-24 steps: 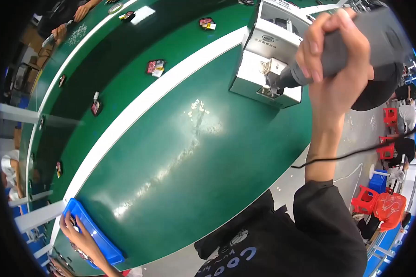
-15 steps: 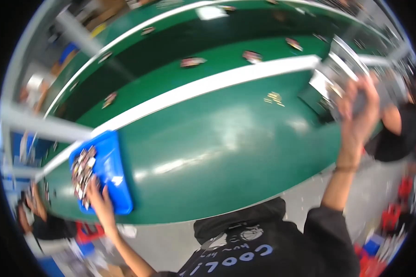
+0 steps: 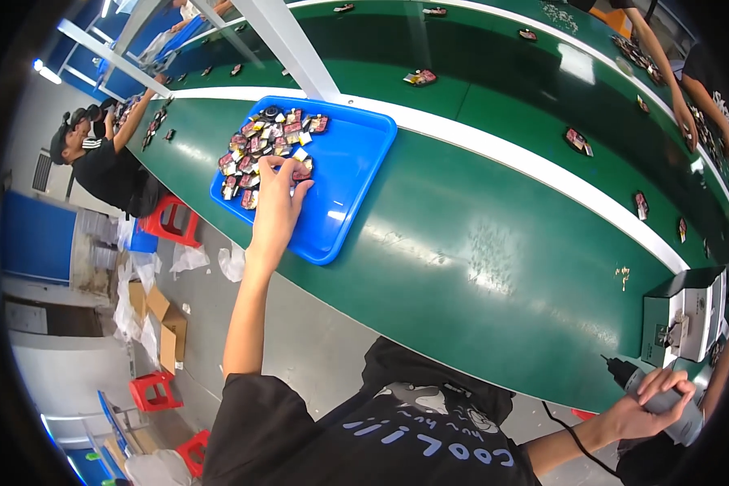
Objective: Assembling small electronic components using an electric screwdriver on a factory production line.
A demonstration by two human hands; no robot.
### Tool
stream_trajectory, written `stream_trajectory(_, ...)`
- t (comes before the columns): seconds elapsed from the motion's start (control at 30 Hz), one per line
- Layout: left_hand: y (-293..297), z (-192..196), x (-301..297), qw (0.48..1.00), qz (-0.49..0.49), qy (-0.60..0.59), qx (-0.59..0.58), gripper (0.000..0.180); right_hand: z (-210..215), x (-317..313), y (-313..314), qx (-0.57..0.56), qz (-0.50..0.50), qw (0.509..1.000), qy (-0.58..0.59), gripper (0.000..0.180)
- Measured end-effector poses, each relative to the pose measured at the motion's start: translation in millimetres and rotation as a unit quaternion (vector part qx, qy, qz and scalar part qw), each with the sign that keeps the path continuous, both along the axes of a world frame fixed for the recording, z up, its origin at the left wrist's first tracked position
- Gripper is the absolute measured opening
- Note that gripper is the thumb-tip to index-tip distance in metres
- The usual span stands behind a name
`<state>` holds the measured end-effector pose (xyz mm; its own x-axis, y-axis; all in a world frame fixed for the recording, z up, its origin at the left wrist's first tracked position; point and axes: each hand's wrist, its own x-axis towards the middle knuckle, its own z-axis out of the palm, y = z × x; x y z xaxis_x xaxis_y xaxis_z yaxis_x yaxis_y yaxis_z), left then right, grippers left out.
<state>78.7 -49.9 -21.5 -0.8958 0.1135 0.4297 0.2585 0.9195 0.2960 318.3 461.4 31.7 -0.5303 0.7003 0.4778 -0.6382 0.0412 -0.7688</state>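
In the blue tray (image 3: 344, 182), my left hand (image 3: 275, 202) reaches over a pile of small black parts (image 3: 255, 146) with pink and white faces. Its thumb and fingers are closed around one small part (image 3: 302, 170) at the pile's right edge, mostly covered by the fingers. Over at the lower right, my right hand (image 3: 652, 405) grips a grey electric screwdriver (image 3: 664, 409) with a black nose. The driver's thin bit points left, above the table's near edge. Beside it stands a green and white screw feeder box (image 3: 684, 312).
Gold screws (image 3: 622, 275) lie loose on the green table (image 3: 462, 267). Behind a white rail (image 3: 535, 166), a green conveyor carries several similar parts (image 3: 577, 140). A white post (image 3: 287, 49) rises behind the tray. Co-workers (image 3: 109, 166) sit at the left; others' arms reach in at upper right.
The view has swung left, so the tray now sits nearer the middle. My right hand has come down from beside the feeder, with the screwdriver now clearly visible. My left hand stays at the pile.
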Motion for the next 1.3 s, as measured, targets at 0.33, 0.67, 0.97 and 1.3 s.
stream_trajectory(0.33,9,-3,-29,0.99,0.057,-0.109,0.061,0.058,7,-3,-2,-0.01,-0.039,0.999,0.008,0.026)
stream_trajectory(0.67,91,35,6,0.983,-0.01,-0.108,0.148,0.058,7,4,-2,-0.009,-0.064,0.998,0.018,0.026)
stream_trajectory(0.97,232,12,66,0.796,-0.567,-0.209,0.015,0.072,16,6,-14,-0.025,-0.022,0.999,0.029,0.032)
stream_trajectory(1.3,250,-4,80,0.838,-0.533,-0.114,-0.026,0.044,8,7,-17,-0.051,0.001,0.998,0.035,0.037)
